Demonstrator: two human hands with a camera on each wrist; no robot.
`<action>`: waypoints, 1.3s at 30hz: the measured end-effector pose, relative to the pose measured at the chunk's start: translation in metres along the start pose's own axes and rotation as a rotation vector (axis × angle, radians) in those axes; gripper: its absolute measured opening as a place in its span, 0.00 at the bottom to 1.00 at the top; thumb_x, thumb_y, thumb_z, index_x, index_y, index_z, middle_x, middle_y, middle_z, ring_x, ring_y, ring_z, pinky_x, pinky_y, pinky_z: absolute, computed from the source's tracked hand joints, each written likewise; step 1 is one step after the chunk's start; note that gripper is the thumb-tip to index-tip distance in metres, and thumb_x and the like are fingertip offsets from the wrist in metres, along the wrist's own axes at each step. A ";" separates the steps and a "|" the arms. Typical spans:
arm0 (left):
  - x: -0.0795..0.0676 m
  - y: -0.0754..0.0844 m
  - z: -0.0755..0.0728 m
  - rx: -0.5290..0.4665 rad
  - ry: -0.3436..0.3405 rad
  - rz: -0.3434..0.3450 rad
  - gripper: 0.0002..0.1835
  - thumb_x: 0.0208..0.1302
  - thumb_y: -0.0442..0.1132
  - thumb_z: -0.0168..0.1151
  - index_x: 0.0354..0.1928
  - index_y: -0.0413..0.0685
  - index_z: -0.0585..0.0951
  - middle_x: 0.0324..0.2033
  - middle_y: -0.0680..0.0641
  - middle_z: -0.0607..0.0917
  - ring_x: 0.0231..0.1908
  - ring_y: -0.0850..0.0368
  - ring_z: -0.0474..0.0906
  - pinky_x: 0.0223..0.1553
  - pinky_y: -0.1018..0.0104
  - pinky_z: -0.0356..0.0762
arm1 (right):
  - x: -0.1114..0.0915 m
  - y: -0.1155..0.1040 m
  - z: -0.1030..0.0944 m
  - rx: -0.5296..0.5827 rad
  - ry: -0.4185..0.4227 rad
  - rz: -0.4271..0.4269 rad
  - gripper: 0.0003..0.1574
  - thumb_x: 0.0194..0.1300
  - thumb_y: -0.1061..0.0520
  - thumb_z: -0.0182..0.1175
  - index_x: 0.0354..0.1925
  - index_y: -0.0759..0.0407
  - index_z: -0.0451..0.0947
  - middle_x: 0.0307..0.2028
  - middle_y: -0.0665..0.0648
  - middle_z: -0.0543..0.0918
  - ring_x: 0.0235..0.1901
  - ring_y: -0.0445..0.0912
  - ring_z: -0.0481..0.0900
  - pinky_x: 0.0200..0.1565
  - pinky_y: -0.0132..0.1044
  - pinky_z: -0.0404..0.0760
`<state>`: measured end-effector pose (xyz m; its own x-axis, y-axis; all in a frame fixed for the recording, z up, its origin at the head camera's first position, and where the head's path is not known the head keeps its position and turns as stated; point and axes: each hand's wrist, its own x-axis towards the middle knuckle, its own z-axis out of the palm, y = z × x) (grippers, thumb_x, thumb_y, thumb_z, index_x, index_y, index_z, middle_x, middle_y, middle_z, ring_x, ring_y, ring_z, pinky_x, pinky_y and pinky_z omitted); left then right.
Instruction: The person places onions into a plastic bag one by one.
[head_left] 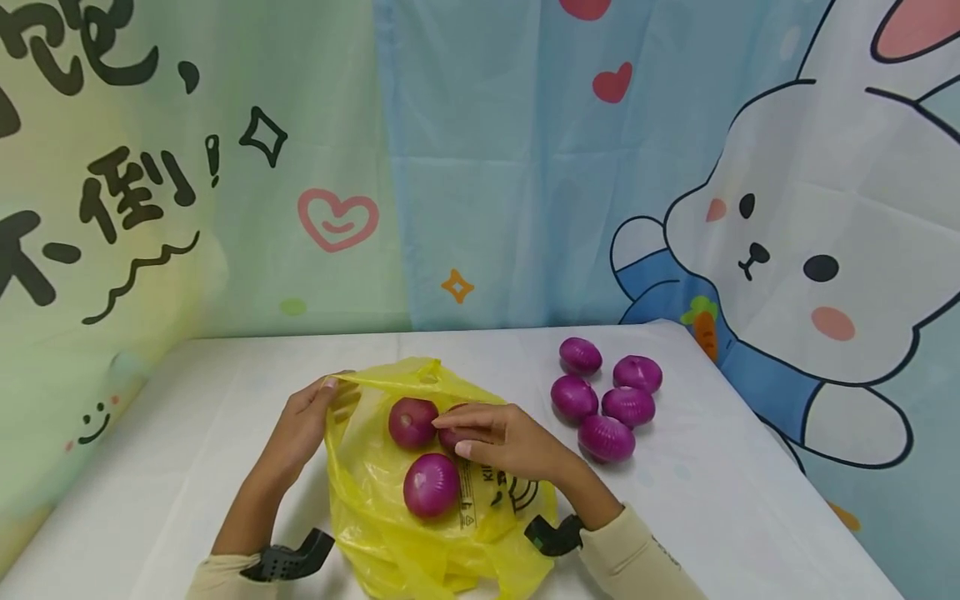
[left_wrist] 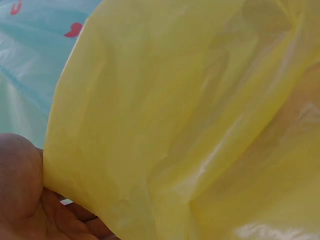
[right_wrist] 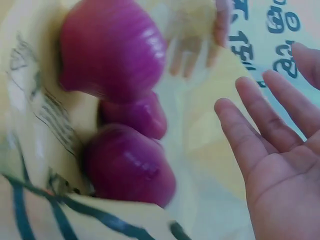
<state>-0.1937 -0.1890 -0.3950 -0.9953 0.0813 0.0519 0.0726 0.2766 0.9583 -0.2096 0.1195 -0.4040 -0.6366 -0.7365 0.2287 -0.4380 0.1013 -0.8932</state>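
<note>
My left hand (head_left: 306, 417) pinches the upper left edge of a yellow plastic bag (head_left: 367, 517), thumb on one side and fingers behind the film. Inside the bag's mouth lie three red onions: one at the back (head_left: 413, 422), a nearer onion (head_left: 431, 485), and another onion (head_left: 456, 437) partly covered by my right hand (head_left: 510, 442) in the head view. In the right wrist view, the right hand's fingers (right_wrist: 265, 120) are spread and apart from the large onion (right_wrist: 115, 47) and its two neighbours. The left wrist view is mostly filled by the bag's film (left_wrist: 125, 115).
Several more red onions, among them a front onion (head_left: 606, 438), sit in a cluster on the white-covered table (head_left: 247, 383), right of the bag. A printed cloth backdrop (head_left: 495, 208) stands behind the table's far edge.
</note>
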 end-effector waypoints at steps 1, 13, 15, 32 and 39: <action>0.000 0.000 0.000 0.004 0.001 0.000 0.30 0.79 0.54 0.36 0.68 0.38 0.67 0.64 0.38 0.70 0.63 0.45 0.65 0.63 0.46 0.59 | -0.001 -0.002 -0.002 0.029 0.014 -0.009 0.22 0.71 0.60 0.57 0.61 0.64 0.75 0.60 0.58 0.76 0.61 0.58 0.71 0.58 0.41 0.72; 0.002 -0.002 0.003 -0.001 -0.011 -0.010 0.31 0.78 0.55 0.36 0.68 0.38 0.67 0.64 0.38 0.71 0.62 0.44 0.66 0.63 0.45 0.60 | -0.013 -0.012 -0.032 0.050 0.106 -0.064 0.20 0.71 0.62 0.57 0.58 0.67 0.76 0.55 0.67 0.78 0.58 0.59 0.74 0.54 0.42 0.75; 0.002 -0.002 0.002 0.006 -0.006 -0.009 0.31 0.78 0.55 0.36 0.68 0.38 0.68 0.63 0.38 0.72 0.62 0.43 0.67 0.63 0.45 0.60 | -0.017 -0.014 -0.038 0.035 0.129 -0.068 0.20 0.70 0.63 0.58 0.58 0.67 0.76 0.54 0.64 0.79 0.58 0.58 0.74 0.55 0.42 0.75; 0.002 -0.005 -0.001 0.000 0.009 -0.012 0.31 0.78 0.55 0.36 0.68 0.37 0.67 0.64 0.38 0.71 0.62 0.44 0.67 0.62 0.45 0.61 | -0.073 -0.006 -0.081 -0.192 0.325 0.071 0.20 0.66 0.65 0.62 0.56 0.63 0.79 0.53 0.59 0.82 0.54 0.41 0.78 0.49 0.34 0.77; 0.002 -0.005 -0.001 0.005 0.015 -0.006 0.31 0.78 0.55 0.36 0.68 0.38 0.67 0.63 0.38 0.72 0.62 0.44 0.67 0.62 0.45 0.61 | -0.103 0.007 -0.096 -0.268 0.389 0.139 0.23 0.65 0.62 0.64 0.58 0.60 0.77 0.55 0.59 0.78 0.56 0.40 0.76 0.50 0.32 0.76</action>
<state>-0.1960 -0.1914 -0.3988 -0.9966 0.0654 0.0506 0.0671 0.2820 0.9571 -0.2078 0.2603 -0.3965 -0.8682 -0.4046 0.2872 -0.4473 0.3875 -0.8061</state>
